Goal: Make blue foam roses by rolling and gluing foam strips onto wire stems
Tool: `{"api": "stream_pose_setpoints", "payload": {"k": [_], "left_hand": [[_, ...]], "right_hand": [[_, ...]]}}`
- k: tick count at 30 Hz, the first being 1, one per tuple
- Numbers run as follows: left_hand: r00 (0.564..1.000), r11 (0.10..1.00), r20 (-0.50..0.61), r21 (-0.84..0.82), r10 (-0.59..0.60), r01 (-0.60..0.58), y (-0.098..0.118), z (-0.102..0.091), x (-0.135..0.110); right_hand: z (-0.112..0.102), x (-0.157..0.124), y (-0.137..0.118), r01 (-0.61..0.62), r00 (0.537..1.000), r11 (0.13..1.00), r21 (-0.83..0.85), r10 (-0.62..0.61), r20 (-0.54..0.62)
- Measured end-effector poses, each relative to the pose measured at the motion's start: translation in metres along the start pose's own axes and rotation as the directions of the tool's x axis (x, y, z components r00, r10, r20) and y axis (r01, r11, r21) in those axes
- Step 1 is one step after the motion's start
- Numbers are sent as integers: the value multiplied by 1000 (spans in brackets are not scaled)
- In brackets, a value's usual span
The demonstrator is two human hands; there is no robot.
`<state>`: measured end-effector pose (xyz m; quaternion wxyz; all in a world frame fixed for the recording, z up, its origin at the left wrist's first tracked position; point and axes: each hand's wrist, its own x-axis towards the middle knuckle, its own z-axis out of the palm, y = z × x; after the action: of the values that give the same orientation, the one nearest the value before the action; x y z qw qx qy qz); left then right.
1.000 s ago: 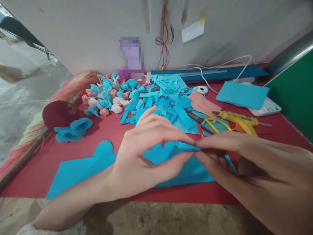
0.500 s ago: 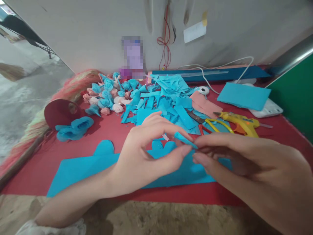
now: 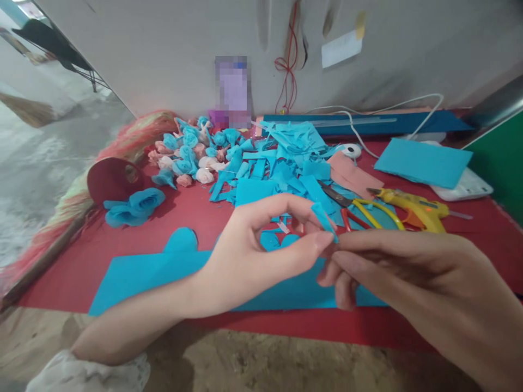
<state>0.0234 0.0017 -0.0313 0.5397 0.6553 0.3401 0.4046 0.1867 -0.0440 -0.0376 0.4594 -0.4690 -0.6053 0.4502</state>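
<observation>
Currently, left hand curved, thumb and forefinger pinching a small blue strip. Right hand meets it at the strip's lower end, thumb and forefinger close together; cannot tell whether they grip it. Strip held above a long blue sheet on the red table. Beyond right hand: a yellow glue gun. Farther back, left: blue and pink flowers, heaped.
</observation>
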Motion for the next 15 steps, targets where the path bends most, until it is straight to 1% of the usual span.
{"api": "stream_pose_setpoints", "payload": {"k": [5, 9, 11, 15], "left_hand": [[1000, 1000, 11, -18, -23, 24, -1, 0, 1], [999, 999, 26, -28, -20, 21, -1, 0, 0], [999, 999, 29, -31, -20, 21, -1, 0, -1], [999, 999, 33, -47, -22, 24, -2, 0, -2]], "right_hand": [[0, 1, -1, -9, 1000, 1000, 10, 9, 12], [1, 1, -1, -9, 1000, 999, 42, 9, 13], [1, 2, -3, -20, 1000, 999, 45, 19, 12], [2, 5, -7, -71, 996, 997, 34, 69, 52]]}}
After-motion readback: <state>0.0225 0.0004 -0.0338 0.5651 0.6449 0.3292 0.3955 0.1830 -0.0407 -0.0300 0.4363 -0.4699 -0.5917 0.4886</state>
